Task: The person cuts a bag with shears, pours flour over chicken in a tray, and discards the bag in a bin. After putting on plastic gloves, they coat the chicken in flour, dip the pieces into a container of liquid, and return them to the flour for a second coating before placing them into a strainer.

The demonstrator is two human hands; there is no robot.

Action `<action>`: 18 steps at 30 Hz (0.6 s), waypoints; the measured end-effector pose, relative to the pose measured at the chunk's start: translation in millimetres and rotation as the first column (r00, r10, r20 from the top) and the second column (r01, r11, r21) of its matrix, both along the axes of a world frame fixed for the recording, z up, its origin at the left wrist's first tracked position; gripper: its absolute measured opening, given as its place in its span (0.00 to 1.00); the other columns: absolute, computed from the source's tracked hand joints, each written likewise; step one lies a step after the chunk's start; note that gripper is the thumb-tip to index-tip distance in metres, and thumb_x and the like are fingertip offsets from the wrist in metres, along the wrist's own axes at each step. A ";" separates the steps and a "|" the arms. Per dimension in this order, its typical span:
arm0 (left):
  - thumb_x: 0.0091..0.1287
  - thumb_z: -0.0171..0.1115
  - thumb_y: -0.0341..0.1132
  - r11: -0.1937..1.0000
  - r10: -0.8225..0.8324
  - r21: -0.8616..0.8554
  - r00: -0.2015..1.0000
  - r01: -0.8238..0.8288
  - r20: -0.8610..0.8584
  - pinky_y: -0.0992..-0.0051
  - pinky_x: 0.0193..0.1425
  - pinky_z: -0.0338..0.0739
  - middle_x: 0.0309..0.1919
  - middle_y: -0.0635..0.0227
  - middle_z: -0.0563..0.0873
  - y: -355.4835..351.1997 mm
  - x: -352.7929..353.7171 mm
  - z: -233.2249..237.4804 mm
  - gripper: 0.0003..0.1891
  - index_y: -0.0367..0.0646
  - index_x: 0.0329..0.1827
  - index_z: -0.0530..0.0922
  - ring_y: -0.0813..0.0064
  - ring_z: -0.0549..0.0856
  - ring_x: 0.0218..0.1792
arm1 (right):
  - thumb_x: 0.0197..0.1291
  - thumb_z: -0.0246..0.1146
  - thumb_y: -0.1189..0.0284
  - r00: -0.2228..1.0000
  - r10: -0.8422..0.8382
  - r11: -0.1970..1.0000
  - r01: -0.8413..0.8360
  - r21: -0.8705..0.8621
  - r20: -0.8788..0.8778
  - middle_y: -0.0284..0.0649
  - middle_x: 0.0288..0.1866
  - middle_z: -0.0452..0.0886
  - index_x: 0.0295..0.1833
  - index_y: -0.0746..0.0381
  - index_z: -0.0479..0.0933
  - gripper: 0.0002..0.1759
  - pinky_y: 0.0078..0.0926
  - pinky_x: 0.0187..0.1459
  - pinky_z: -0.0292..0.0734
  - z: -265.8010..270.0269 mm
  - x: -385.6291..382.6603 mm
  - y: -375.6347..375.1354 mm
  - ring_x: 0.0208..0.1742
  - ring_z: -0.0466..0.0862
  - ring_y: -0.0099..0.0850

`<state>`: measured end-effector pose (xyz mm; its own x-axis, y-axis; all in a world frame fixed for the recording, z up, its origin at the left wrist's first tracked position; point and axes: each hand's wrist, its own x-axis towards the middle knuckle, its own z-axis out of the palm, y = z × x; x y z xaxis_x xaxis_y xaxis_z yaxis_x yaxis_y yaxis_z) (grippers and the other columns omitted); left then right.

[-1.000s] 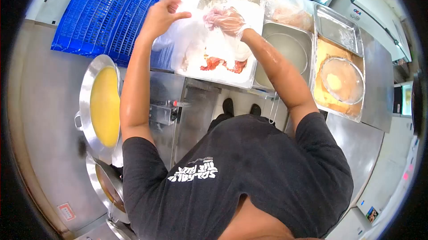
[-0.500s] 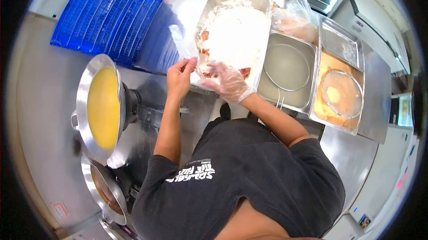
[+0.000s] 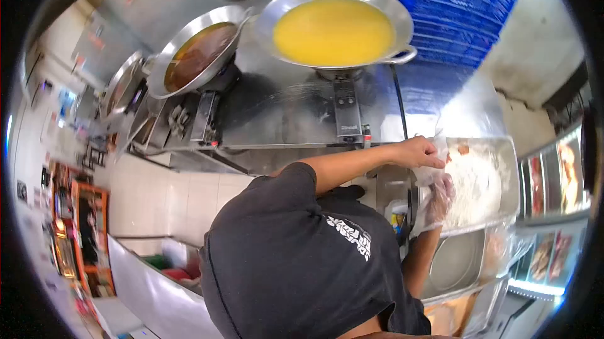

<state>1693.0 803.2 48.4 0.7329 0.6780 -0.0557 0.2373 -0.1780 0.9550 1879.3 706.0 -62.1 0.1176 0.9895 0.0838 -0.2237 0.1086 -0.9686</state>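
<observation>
My left hand [image 3: 420, 152] is bare, its fingers pinched on a thin clear plastic glove [image 3: 441, 149] at the near edge of a large metal tray [image 3: 513, 178]. White flour [image 3: 475, 188] fills the tray, and a reddish-brown piece [image 3: 464, 149] shows near its left end. My right hand [image 3: 443, 189] wears a clear plastic glove and is just below the left, over the tray's near edge. Blur and the plastic obscure its fingers. Beside the tray is a metal pan of cloudy liquid [image 3: 450, 257] with a round strainer in it.
A wok of yellow oil [image 3: 333, 30] and a wok of dark oil [image 3: 201, 56] sit on burners to the left. Stacked blue crates [image 3: 450, 11] stand behind the counter [image 3: 384, 106]. Lit display fridges [image 3: 544, 257] are on the right.
My view has swung left, bringing the woks and the room behind into sight. Both hands stay close together at the tray's near edge, the plastic glove still in my left.
</observation>
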 end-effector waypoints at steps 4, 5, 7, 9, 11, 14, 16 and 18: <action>0.61 0.62 0.55 0.982 0.011 0.190 0.999 -0.018 0.039 0.71 0.22 0.60 0.12 0.73 0.64 -16.1 -11.6 -2.9 0.30 0.35 0.15 0.69 0.81 0.64 0.18 | 0.61 0.58 0.71 0.991 0.007 0.998 -0.016 -0.064 -0.133 0.34 0.39 0.78 0.49 0.64 0.75 0.12 0.20 0.44 0.71 71.7 -37.6 -18.0 0.40 0.76 0.23; 0.61 0.62 0.55 0.988 0.006 0.153 0.995 -0.021 0.097 0.71 0.22 0.60 0.12 0.73 0.65 -25.4 -13.2 0.3 0.30 0.35 0.15 0.69 0.81 0.64 0.18 | 0.61 0.58 0.71 0.992 0.009 0.996 -0.020 -0.082 -0.130 0.34 0.38 0.78 0.47 0.64 0.75 0.11 0.20 0.43 0.71 83.0 -49.5 -18.8 0.39 0.76 0.23; 0.61 0.62 0.55 0.996 -0.017 0.086 0.977 -0.002 0.214 0.71 0.22 0.60 0.11 0.73 0.65 -38.6 -14.1 7.9 0.29 0.35 0.16 0.71 0.81 0.64 0.18 | 0.62 0.58 0.72 0.988 0.089 0.985 -0.106 -0.138 -0.122 0.35 0.40 0.78 0.48 0.63 0.74 0.11 0.18 0.43 0.72 70.7 -44.5 -13.7 0.40 0.77 0.23; 0.58 0.64 0.51 0.980 -0.016 0.199 0.996 -0.002 0.085 0.70 0.24 0.62 0.12 0.65 0.69 -32.5 -22.6 14.9 0.25 0.36 0.18 0.72 0.78 0.66 0.18 | 0.62 0.58 0.72 0.987 0.095 0.989 -0.109 -0.104 -0.131 0.35 0.41 0.78 0.49 0.63 0.74 0.11 0.17 0.42 0.72 46.6 -31.3 -5.3 0.40 0.78 0.23; 0.56 0.65 0.45 0.924 0.038 0.380 0.999 -0.042 0.019 0.68 0.24 0.63 0.13 0.60 0.72 -21.0 -24.3 6.4 0.21 0.36 0.18 0.71 0.72 0.69 0.17 | 0.60 0.59 0.73 0.974 -0.041 0.998 0.031 -0.051 -0.223 0.35 0.38 0.78 0.45 0.64 0.74 0.09 0.18 0.40 0.73 31.8 -18.2 4.3 0.38 0.77 0.22; 0.52 0.62 0.36 0.842 0.047 0.536 0.998 -0.062 0.041 0.63 0.27 0.67 0.19 0.54 0.76 -22.0 -17.5 1.0 0.12 0.37 0.21 0.72 0.59 0.75 0.21 | 0.60 0.59 0.74 0.987 -0.147 0.989 0.148 0.020 -0.057 0.34 0.35 0.79 0.41 0.65 0.74 0.06 0.18 0.36 0.71 20.7 -17.1 14.8 0.35 0.77 0.22; 0.50 0.61 0.34 0.802 0.021 0.596 0.999 -0.037 0.035 0.60 0.29 0.69 0.21 0.54 0.78 -31.7 -13.2 5.8 0.08 0.38 0.24 0.73 0.54 0.77 0.26 | 0.60 0.58 0.74 0.968 -0.238 0.971 0.234 0.050 0.085 0.34 0.33 0.78 0.39 0.65 0.74 0.05 0.18 0.34 0.70 16.5 -13.5 20.0 0.34 0.76 0.21; 0.50 0.60 0.33 0.754 0.055 0.656 0.994 0.024 -0.099 0.57 0.34 0.73 0.26 0.55 0.79 -30.4 -14.5 2.8 0.07 0.40 0.29 0.75 0.53 0.80 0.33 | 0.59 0.56 0.74 0.920 -0.362 0.932 0.357 0.062 0.151 0.34 0.31 0.78 0.37 0.64 0.74 0.05 0.19 0.34 0.68 10.0 1.3 24.0 0.33 0.74 0.21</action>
<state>1678.5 772.7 51.1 0.7384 0.5878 0.3305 0.3371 -0.7462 0.5740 1880.6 730.1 -52.1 0.4473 0.8797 0.1613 -0.0089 0.1847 -0.9827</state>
